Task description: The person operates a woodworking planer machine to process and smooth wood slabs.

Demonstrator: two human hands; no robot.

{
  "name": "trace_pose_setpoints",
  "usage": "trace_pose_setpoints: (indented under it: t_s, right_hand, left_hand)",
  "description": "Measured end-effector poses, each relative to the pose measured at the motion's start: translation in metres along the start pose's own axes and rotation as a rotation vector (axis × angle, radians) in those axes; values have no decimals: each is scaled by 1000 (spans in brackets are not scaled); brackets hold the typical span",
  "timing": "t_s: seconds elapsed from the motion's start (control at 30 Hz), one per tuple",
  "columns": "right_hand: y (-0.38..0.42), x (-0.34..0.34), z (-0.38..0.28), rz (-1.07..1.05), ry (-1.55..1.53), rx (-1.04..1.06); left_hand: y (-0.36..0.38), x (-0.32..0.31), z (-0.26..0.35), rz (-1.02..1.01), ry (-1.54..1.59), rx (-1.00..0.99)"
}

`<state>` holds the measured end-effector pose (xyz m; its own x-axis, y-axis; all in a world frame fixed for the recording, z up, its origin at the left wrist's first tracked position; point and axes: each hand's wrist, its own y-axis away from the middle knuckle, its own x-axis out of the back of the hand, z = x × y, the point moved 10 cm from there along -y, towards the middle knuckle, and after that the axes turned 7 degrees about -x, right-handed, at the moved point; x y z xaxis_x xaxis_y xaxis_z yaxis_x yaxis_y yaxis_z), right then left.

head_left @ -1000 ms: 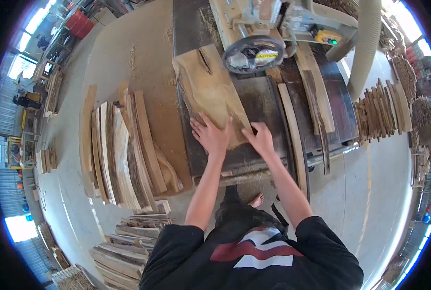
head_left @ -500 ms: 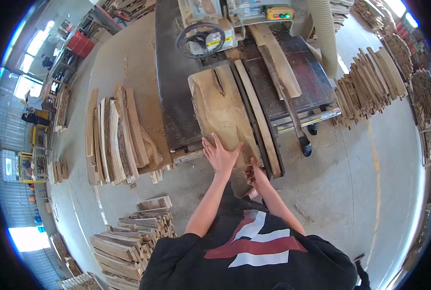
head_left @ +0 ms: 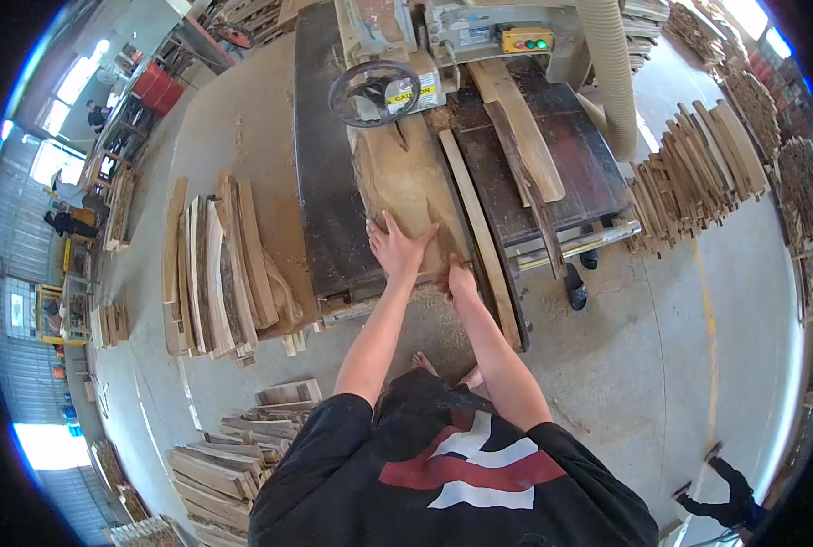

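A wide wooden board [head_left: 404, 173] with a rough bark edge lies flat on the dark machine table [head_left: 329, 219], its far end beneath the black handwheel [head_left: 374, 93]. My left hand [head_left: 395, 251] rests on top of the board near its close end, fingers spread. At the board's near right corner, my right hand [head_left: 459, 281] has its fingers curled around the end; its fingertips are partly hidden. Just right of the board, a long narrow wood strip [head_left: 479, 219] lies lengthwise along a dark rail.
Other boards [head_left: 525, 137] lie on the table's right side, one jutting past the metal roller [head_left: 598, 244]. Stacked planks stand at left [head_left: 219, 264], lower left [head_left: 233, 465] and right [head_left: 698, 169]. A hose [head_left: 611, 82] hangs beside the machine. A person's legs [head_left: 725, 497] show at lower right.
The wide board has slid away from me, farther under the handwheel. Both my hands have moved forward with it. The person at lower right shows more than before.
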<state>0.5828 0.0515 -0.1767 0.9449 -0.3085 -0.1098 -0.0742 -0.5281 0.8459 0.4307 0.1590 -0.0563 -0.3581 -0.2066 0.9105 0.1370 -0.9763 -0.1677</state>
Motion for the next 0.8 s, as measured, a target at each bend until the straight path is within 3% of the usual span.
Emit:
trace_pose_setpoints:
  t_s: [0.33, 0.43, 0.5, 0.57, 0.6, 0.67, 0.73, 0.8]
  right_hand:
    - [-55, -45, -83, 64, -75, -71]
    - [-73, -54, -108, 59, -78, -67]
    - [-79, -61, -128, 120, -70, -11]
    - [-92, -71, -145, 81, -100, 49]
    - [-97, -72, -154, 141, -120, 37]
    - [-107, -82, -172, 141, -89, 98]
    - [-120, -90, -189, 132, -106, 101]
    - [-150, -91, -205, 100, -120, 64]
  left_hand:
    - [-108, 16, 3, -3, 144, 4]
    - [-138, 10, -9, 108, 185, -4]
    - [-159, 11, -18, 38, 310, 39]
    - [-178, -1, -43, 108, 373, 101]
    - [-188, -12, -50, 118, 521, 42]
    - [-200, 1, -84, 157, 667, 14]
    - [-192, 38, -120, 48, 1089, 2]
    - [-155, 136, -161, 416, 768, -236]
